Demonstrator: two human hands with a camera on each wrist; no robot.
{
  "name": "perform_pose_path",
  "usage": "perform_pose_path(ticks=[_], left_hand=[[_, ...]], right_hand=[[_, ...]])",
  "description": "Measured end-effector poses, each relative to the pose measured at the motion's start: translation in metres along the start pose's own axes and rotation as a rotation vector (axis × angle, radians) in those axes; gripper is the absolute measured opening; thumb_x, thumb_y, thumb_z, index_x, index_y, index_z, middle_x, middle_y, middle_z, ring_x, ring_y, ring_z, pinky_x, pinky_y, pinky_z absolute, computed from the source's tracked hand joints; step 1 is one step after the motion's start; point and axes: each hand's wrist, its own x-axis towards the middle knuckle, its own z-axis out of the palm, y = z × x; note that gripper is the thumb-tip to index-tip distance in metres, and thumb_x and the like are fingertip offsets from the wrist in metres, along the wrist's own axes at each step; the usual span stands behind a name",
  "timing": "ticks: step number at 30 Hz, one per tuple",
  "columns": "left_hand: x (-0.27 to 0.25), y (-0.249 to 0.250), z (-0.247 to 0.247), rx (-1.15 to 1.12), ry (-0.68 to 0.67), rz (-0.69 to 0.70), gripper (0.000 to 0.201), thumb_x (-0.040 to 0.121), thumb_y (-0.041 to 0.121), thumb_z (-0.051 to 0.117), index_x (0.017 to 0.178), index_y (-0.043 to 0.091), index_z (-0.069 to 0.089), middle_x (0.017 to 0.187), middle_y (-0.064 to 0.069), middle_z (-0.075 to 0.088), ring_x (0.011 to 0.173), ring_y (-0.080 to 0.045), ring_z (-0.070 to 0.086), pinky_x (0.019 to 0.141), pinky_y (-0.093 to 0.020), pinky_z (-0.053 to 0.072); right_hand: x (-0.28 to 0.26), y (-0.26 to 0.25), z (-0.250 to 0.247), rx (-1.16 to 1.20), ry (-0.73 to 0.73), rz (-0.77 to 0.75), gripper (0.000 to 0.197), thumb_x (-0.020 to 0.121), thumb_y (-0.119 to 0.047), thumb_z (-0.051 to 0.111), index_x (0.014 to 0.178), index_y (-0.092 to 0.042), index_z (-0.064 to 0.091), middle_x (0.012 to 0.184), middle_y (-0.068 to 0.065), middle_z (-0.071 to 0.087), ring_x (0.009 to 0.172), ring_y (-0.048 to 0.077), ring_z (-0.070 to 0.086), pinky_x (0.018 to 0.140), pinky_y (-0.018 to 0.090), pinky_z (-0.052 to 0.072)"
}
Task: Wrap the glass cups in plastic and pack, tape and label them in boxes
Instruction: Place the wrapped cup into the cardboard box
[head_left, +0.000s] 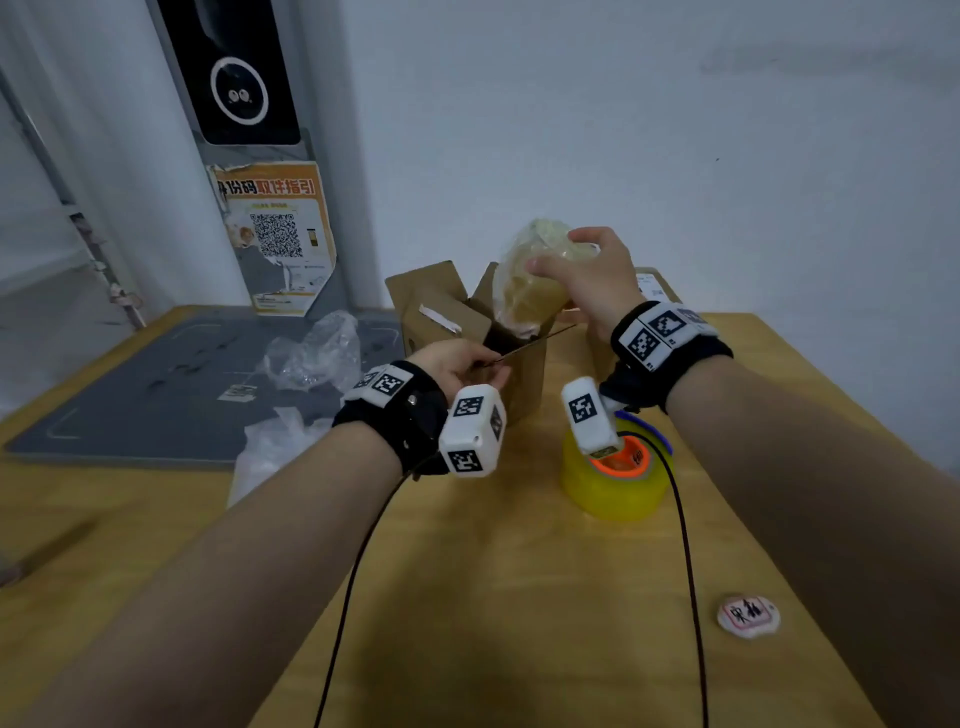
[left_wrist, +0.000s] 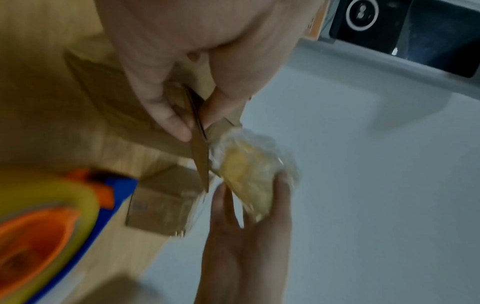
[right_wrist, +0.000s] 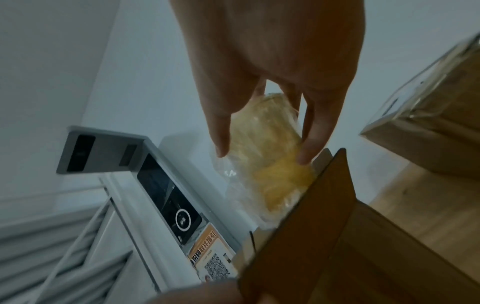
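My right hand (head_left: 582, 275) grips a plastic-wrapped glass cup (head_left: 530, 280), tilted, just above the mouth of an open cardboard box (head_left: 524, 374) at the table's middle. The wrapped cup (right_wrist: 270, 148) shows yellowish through the crinkled film, with fingers (right_wrist: 221, 131) on both sides. My left hand (head_left: 462, 364) pinches the box's near flap (left_wrist: 198, 152) between thumb and fingers, holding it outward. The wrapped cup (left_wrist: 249, 174) hangs right beside that flap. The box's inside is hidden.
A yellow tape roll with an orange core (head_left: 618, 473) stands right of the box. Loose plastic film (head_left: 317, 348) lies on a grey mat (head_left: 156, 395) at left. A second box (head_left: 654, 286) stands behind my right hand. A round label (head_left: 748, 616) lies near right.
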Motion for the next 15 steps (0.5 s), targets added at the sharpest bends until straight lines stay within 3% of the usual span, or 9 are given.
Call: perform_pose_path(ticks=[3,6,7,9,11,13,15], left_hand=[[-0.025,-0.017,0.019,0.002,-0.1,-0.008,0.004,0.103,0.003,0.057,0.101,0.0,0.057,0.085,-0.015,0.054,0.076,-0.021,0.059,0.047,-0.036,0.061],[-0.051,-0.015,0.024,0.202,-0.144,0.03,0.017,0.1,0.018,0.066,0.105,0.003,0.06,0.096,-0.01,0.055,0.077,-0.024,0.062,0.054,-0.036,0.063],[-0.06,-0.01,0.024,0.28,-0.113,0.098,0.015,0.099,0.02,0.067,0.1,0.006,0.061,0.093,-0.007,0.055,0.073,-0.022,0.06,0.051,-0.031,0.06],[-0.064,0.004,0.018,0.463,0.067,0.393,0.007,0.096,0.016,0.068,0.093,0.013,0.063,0.087,-0.001,0.06,0.071,-0.019,0.059,0.049,-0.024,0.052],[-0.058,0.018,0.008,0.701,0.258,0.73,0.013,0.096,0.012,0.062,0.105,0.021,0.065,0.105,0.003,0.066,0.086,-0.016,0.065,0.055,-0.026,0.052],[-0.048,0.025,-0.002,0.878,0.287,0.822,0.031,0.101,0.013,0.053,0.127,0.027,0.063,0.133,0.004,0.063,0.096,-0.016,0.064,0.063,-0.028,0.054],[-0.038,0.026,-0.01,1.016,0.228,0.792,0.037,0.106,0.015,0.048,0.14,0.024,0.059,0.146,-0.001,0.057,0.115,-0.031,0.064,0.085,-0.037,0.055]], right_hand=[[-0.015,-0.002,-0.007,-0.061,-0.015,0.009,0.065,0.073,-0.033,0.089,0.127,-0.031,0.054,0.128,-0.004,0.05,0.115,0.024,0.058,0.078,0.049,0.065],[-0.026,-0.004,-0.016,-0.08,-0.001,-0.001,0.063,0.078,-0.028,0.087,0.131,-0.027,0.052,0.126,-0.005,0.047,0.115,0.023,0.057,0.078,0.05,0.065],[-0.029,-0.005,-0.019,-0.081,0.002,-0.006,0.063,0.08,-0.027,0.086,0.132,-0.026,0.051,0.125,-0.005,0.046,0.114,0.023,0.057,0.077,0.049,0.065],[-0.033,-0.006,-0.021,-0.065,-0.009,0.004,0.063,0.082,-0.024,0.085,0.134,-0.024,0.049,0.127,-0.003,0.044,0.115,0.024,0.055,0.077,0.049,0.065],[-0.034,-0.003,-0.019,-0.029,-0.027,0.042,0.064,0.083,-0.023,0.085,0.135,-0.022,0.049,0.128,-0.001,0.042,0.117,0.025,0.053,0.076,0.049,0.065],[-0.035,0.002,-0.014,-0.001,-0.035,0.081,0.064,0.082,-0.025,0.086,0.134,-0.023,0.05,0.129,-0.001,0.041,0.12,0.028,0.051,0.074,0.051,0.065],[-0.034,0.008,-0.01,-0.005,-0.036,0.1,0.066,0.082,-0.028,0.087,0.135,-0.024,0.049,0.13,0.0,0.04,0.12,0.03,0.051,0.071,0.054,0.065]])
